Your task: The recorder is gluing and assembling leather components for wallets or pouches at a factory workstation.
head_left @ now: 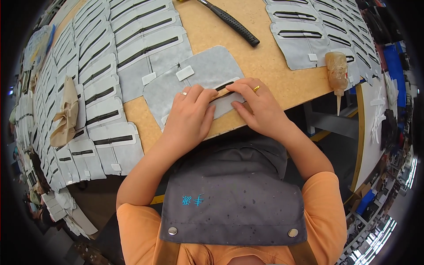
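In front of me at the table's near edge lies a grey panel [221, 62] with a small white tag [185, 73] and a slot edged by a black strip [223, 86]. Wooden table colour shows in the slot's gap. My left hand [190, 112] rests on the panel's left part, its index finger and thumb closed in at the slot. Over the slot's right end, my right hand [260, 106] has fingers curled on the upper edge and its thumb on the lower side. Both hands hold the piece; their fingertips partly hide the slot.
Overlapping rows of similar grey panels [132, 84] cover the left; more panels [300, 48] lie at right. A black-handled hammer [232, 24] lies at the back. An amber squeeze bottle [337, 68] rests on the right panels, nozzle toward me. Crumpled brown material [67, 117] lies left.
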`<state>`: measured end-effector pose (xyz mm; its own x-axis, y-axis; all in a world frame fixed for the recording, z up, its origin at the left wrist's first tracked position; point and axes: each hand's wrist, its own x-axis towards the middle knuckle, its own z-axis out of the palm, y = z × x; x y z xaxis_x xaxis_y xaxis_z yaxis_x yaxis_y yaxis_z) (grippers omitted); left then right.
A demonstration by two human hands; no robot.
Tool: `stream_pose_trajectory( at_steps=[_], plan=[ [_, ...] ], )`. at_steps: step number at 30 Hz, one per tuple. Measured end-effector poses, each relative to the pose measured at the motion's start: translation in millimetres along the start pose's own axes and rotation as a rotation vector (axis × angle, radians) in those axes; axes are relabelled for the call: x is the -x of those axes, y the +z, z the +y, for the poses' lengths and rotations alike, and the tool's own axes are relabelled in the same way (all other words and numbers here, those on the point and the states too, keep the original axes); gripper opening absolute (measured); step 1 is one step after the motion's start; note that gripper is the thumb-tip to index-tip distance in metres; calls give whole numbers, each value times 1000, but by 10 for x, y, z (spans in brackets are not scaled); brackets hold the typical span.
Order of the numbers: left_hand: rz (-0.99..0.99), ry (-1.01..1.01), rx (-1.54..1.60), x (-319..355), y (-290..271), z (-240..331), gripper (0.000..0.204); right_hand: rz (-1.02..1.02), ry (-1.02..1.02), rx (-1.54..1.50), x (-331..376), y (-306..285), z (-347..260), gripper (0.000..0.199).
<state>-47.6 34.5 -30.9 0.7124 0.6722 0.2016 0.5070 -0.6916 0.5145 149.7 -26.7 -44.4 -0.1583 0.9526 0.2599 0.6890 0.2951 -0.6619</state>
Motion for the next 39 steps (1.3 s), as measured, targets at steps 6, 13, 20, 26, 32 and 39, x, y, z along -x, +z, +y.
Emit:
stream_pose_trajectory(
  at_steps=[6, 13, 20, 26, 32, 39],
  plan=[
    [20, 89, 91, 99, 6, -65, 27, -45, -245, 293, -16, -9, -47, 28],
    [66, 130, 27, 105, 84, -94, 25, -10, -172, 238, -66, 10, -79, 22],
    [-45, -128, 59, 285, -237, -68, 14, -64, -103, 82, -153, 137, -125, 25],
    [48, -119, 160, 404, -174, -115, 19, -236, -78, -26, -292, 131, -238, 19],
    [117, -73, 109, 471, -105, -121, 21, -320, -18, -129, -329, 142, -244, 16],
    [115, -105, 111, 458, -124, -125, 18, -252, -57, -131, -294, 158, -212, 11]
  ],
)
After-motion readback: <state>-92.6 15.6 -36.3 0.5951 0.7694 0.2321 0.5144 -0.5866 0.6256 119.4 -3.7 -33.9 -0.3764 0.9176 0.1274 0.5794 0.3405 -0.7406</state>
